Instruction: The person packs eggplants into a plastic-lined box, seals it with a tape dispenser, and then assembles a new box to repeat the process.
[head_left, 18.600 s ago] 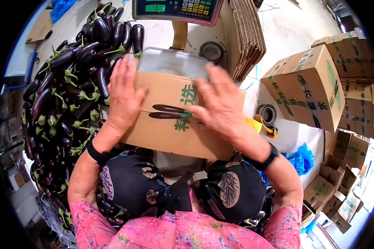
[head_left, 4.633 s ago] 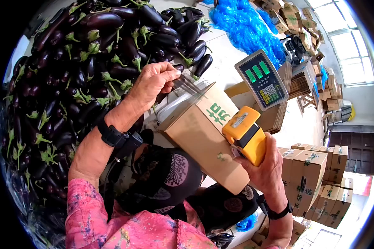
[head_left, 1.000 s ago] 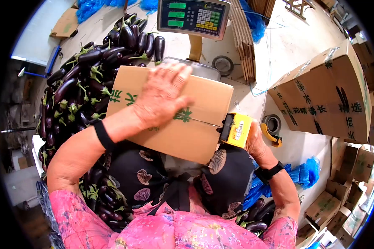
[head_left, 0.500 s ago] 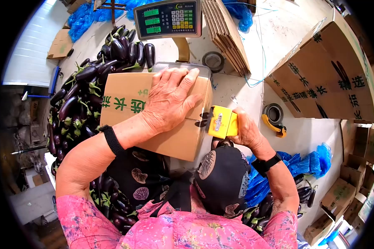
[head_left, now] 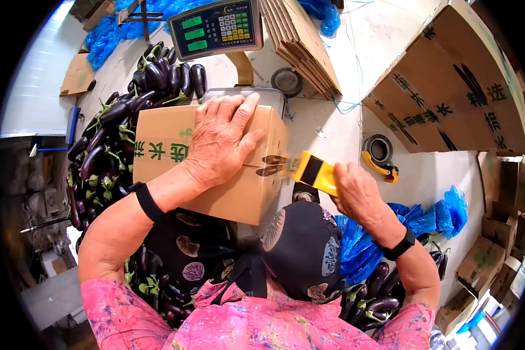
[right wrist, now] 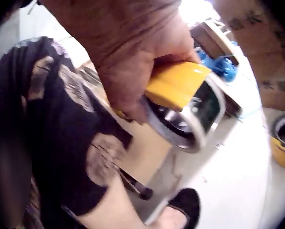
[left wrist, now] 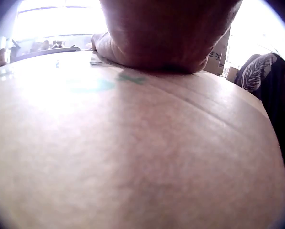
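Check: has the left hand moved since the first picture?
Yes, rightward: the left hand, once well left of the scale post, now sits nearly below it in view.

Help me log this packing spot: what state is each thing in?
Carton under the left hand: flaps shut, upper face closed.
Left hand: laid flat on that carton.
Right hand: gripping a tape dispenser.
Yellow tape dispenser: held.
Other tape dispenser: on the floor, unheld.
Scale display: lit.
Cardboard sheets: flat, stacked.
Eggplants: loose, heaped.
Blue plastic: crumpled.
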Available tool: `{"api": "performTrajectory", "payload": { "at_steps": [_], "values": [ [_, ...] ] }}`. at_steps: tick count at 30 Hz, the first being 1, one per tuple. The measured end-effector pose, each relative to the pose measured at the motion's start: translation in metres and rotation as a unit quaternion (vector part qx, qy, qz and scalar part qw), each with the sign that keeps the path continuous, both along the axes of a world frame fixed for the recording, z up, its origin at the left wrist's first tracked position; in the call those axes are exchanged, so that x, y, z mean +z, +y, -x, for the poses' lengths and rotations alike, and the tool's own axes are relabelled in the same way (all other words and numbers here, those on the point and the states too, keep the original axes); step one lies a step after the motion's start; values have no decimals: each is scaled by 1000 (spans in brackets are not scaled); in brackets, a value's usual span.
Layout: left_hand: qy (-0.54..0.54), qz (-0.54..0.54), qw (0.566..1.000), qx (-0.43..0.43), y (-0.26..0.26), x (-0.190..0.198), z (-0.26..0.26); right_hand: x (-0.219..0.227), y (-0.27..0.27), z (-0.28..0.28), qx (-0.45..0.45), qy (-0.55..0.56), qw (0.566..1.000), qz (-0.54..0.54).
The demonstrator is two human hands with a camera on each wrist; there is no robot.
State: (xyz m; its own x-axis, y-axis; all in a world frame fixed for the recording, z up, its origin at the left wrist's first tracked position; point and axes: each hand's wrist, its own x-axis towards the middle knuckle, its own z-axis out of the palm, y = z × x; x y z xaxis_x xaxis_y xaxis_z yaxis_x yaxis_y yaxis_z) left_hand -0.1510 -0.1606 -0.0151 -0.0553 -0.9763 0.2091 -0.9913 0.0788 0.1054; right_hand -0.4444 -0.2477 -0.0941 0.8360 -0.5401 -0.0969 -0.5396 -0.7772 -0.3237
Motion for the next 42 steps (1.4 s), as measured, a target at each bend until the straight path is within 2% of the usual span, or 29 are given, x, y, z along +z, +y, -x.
{"api": "performTrajectory", "payload": {
  "at_steps": [2, 3, 4, 5, 6, 7, 9, 10, 12, 13, 14, 16, 18, 19, 22, 23, 24, 25, 26, 27, 28, 30, 33, 35, 36, 37, 39, 40, 42],
  "values": [
    [-3, 14, 1000, 2, -1, -1, 1, 21, 2, -28, -1, 26, 1000, -3],
    [-7, 19, 1000, 1, 0, -2, 1, 14, 3, -46, 13, 46, 999, -14],
    [-11, 24, 1000, 0, -1, -3, 0, 22, 6, -63, 60, 79, 993, 65],
    [-16, 30, 999, -1, -1, -3, -1, 32, 4, -66, 140, 58, 960, 235],
    [-7, 26, 1000, 16, -4, -5, -2, 41, 0, -69, 216, 34, 891, 399],
    [1, 21, 999, 27, -9, -8, -2, 34, 1, -76, 218, 82, 915, 328],
    [8, 17, 999, 41, -13, -7, -5, -7, 5, -100, 217, 169, 944, 181],
    [8, 22, 999, 40, -11, -6, -6, -28, 5, -98, 134, 152, 968, 147],
    [12, 24, 999, 27, -7, -6, -5, -66, -11, -67, 97, 92, 981, 138],
    [16, 14, 999, 29, -8, -5, -5, -78, -24, -59, 42, 114, 991, 56],
    [14, 14, 999, 27, -8, -6, -5, -86, -38, -49, -15, 136, 990, -23],
    [11, 17, 999, 30, -9, -7, -6, -96, -47, -15, -86, 121, 983, -106],
    [19, 13, 999, 30, -10, -5, -4, -147, -51, 15, -157, 104, 970, -152],
    [20, 11, 999, 31, -10, -4, -4, -175, -52, 30, -163, 68, 972, -155],
    [22, 8, 999, 34, -11, -4, -6, -169, -38, 17, -144, -21, 985, 92],
    [24, 17, 999, 36, -12, -6, -6, -162, -37, 2, -172, -117, 978, 26],
    [26, 27, 999, 36, -13, -7, -5, -127, -38, -25, -202, -136, 962, -126],
    [32, 25, 998, 38, -15, -7, -5, -98, -38, -42, -141, -203, 944, -217],
    [36, 25, 998, 39, -16, -7, -5, -57, -32, -62, -166, -256, 849, -432],
    [40, 26, 998, 43, -16, -6, -5, -22, -24, -80, -179, -294, 704, -621],
    [39, 22, 998, 46, -16, -5, -6, -3, -16, -89, -108, -263, 688, -668],
    [40, 19, 998, 51, -18, -5, -6, -27, -11, -103, 33, -236, 714, -658],
    [43, 14, 998, 50, -21, -6, -8, -121, -7, -108, -78, -239, 801, -544],
    [68, 27, 996, 51, -18, -2, -9, -149, -2, -100, -133, -190, 761, -605],
    [80, 31, 995, 53, -13, -1, -10, -151, -1, -98, -160, -163, 738, -635],
    [120, 49, 990, 62, -11, 4, -11, -155, -3, -97, -164, -150, 764, -605],
    [70, 109, 985, 115, -10, 4, -36, -158, -10, -91, -179, -125, 816, -536],
    [47, 139, 979, 141, -5, 3, -56, -156, -14, -91, -188, -124, 813, -537],
    [-98, 71, 967, 223, 23, -16, -122, -149, -23, -97, -203, -123, 809, -538]
  ]
}}
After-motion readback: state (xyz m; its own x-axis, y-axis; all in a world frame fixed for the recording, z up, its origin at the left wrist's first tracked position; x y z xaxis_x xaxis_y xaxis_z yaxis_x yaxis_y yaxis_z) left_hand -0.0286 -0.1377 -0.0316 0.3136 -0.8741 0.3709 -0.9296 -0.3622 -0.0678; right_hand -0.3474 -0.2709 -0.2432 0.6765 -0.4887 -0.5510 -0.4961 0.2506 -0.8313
